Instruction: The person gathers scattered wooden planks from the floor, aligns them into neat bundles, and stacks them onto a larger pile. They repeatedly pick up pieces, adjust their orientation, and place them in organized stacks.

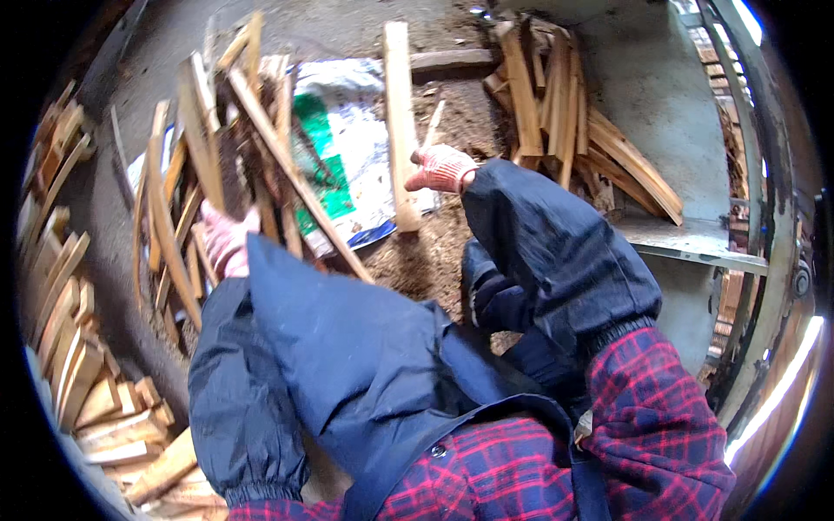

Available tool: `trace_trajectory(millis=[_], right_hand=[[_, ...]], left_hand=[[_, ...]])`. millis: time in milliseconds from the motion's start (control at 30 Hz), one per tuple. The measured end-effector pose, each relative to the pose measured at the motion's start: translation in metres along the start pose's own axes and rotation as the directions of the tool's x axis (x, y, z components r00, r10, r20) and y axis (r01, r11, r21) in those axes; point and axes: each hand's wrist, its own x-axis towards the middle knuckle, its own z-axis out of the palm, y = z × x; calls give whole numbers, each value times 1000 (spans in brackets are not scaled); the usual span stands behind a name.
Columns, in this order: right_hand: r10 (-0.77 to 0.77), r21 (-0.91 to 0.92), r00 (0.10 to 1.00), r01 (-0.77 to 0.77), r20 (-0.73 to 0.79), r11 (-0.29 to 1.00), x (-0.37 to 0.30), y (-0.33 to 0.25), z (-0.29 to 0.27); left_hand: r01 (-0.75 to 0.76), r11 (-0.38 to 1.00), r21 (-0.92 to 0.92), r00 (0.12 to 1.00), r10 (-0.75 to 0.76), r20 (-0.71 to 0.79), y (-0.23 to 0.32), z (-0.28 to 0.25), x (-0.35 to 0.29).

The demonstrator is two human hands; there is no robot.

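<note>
My right hand [443, 168], in a knitted glove, is closed on the edge of a long, flat wooden slat [399, 104]. The slat stands out lengthwise in front of me, over a white and green sack. A thin stick [434, 123] shows just beyond that hand; whether I hold it too is unclear. My left hand [228, 241], gloved and blurred, is at the near side of a loose heap of wood strips [161, 195]. Between its thumb and fingers sits the lower end of a blurred wooden slat [199, 130]. A long strip [295, 174] leans slantwise beside it.
Split wood is stacked along the left [78, 365]. More pieces [556, 95] lean in a bundle at the far right, against a grey metal panel [660, 113] with a ledge. The white and green sack [365, 156] lies on ground strewn with wood chips [408, 269].
</note>
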Motion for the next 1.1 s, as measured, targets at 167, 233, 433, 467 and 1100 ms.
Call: trace_trajectory(millis=[167, 233, 433, 467, 1100], right_hand=[[81, -238, 994, -62, 70, 969, 25, 45, -53], [102, -139, 995, -103, -17, 985, 47, 72, -40], [70, 356, 967, 23, -244, 934, 103, 35, 6], [195, 322, 939, -99, -282, 942, 120, 45, 22], [588, 754, 685, -85, -430, 651, 31, 222, -33]], left_hand=[[89, 996, -16, 990, -90, -111, -8, 0, -3], [1, 1000, 1, 982, -1, -188, -14, 15, 6], [-195, 981, 2, 945, 188, -267, -31, 23, 19], [-141, 990, -27, 976, 135, -171, -8, 30, 12], [-76, 992, -99, 966, 48, -255, -37, 31, 25]])
